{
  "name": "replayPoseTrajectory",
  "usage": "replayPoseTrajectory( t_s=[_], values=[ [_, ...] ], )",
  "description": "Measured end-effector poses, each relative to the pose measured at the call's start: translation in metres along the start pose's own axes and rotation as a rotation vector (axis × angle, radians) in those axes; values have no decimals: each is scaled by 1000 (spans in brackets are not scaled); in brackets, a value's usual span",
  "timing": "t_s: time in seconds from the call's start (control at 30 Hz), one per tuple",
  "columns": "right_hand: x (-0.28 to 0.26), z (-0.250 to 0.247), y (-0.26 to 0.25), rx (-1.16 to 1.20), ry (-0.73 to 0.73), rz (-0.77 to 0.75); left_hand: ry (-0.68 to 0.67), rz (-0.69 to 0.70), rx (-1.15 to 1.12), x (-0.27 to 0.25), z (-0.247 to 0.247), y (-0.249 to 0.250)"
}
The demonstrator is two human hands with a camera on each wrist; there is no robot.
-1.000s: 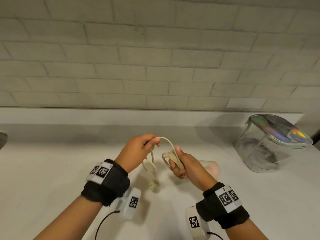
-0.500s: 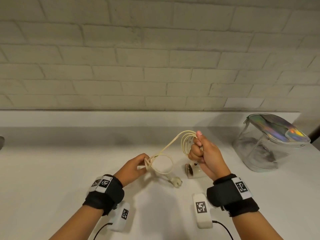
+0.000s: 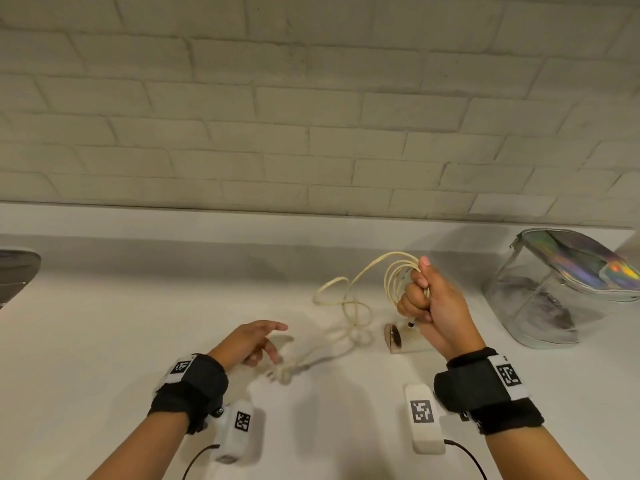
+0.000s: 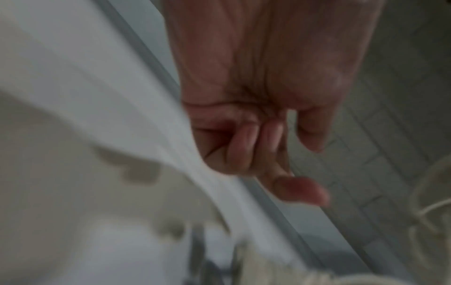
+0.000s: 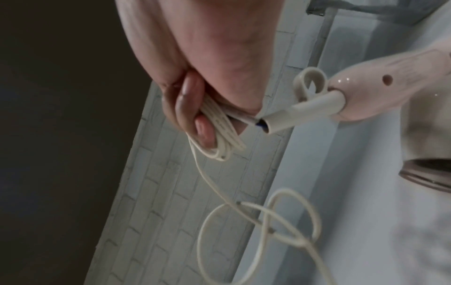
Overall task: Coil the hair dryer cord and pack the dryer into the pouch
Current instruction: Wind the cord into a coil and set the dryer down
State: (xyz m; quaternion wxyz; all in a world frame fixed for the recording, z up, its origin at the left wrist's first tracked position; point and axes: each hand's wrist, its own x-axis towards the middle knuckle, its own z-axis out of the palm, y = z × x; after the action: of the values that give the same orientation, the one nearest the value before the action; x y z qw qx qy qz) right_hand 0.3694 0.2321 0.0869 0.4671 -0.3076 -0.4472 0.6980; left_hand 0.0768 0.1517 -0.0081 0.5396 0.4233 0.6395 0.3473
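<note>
My right hand point(image 3: 420, 299) is raised above the counter and grips several loops of the cream cord point(image 3: 398, 271), also seen bundled under its fingers point(image 5: 219, 123). The pale pink hair dryer point(image 3: 398, 337) lies on the counter just below that hand, its handle and cord sleeve point(image 5: 380, 90) close to the palm. Loose cord point(image 3: 349, 306) trails left in tangled loops to the plug point(image 3: 285, 374). My left hand point(image 3: 258, 344) hovers open just left of the plug, holding nothing point(image 4: 280, 154). The clear pouch with an iridescent top point(image 3: 561, 282) stands at the right.
The white counter point(image 3: 104, 358) meets a raised ledge and a white brick wall point(image 3: 311, 116) at the back. A dark rounded object point(image 3: 15, 271) sits at the far left edge. Wrist cameras with cables hang under both forearms.
My left hand has let go of the cord and dropped toward the counter; the loose loops and plug now lie free. My right hand stays raised with its coil.
</note>
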Motion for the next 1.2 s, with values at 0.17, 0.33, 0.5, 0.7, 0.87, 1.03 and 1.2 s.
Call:
replayPoseTrajectory(
  t_s=[0.17,0.33,0.5,0.7,0.87,1.03,1.2],
  values=[
    [-1,8,6,-33,-30,27,-159,118,253,8,42,23],
    [-8,6,5,-50,-48,76,-115,212,380,37,80,35],
    [-10,3,1,-28,-29,60,-367,193,151,45,119,52],
    [-8,-6,-9,-7,4,24,-532,96,-249,28,105,46],
    [-7,-5,-8,-30,-1,22,-353,230,-325,14,86,48],
    [-5,-3,-6,-45,9,14,-103,222,-277,0,57,48],
    [-4,3,-3,-71,41,7,221,163,240,-1,-4,12]
  ],
)
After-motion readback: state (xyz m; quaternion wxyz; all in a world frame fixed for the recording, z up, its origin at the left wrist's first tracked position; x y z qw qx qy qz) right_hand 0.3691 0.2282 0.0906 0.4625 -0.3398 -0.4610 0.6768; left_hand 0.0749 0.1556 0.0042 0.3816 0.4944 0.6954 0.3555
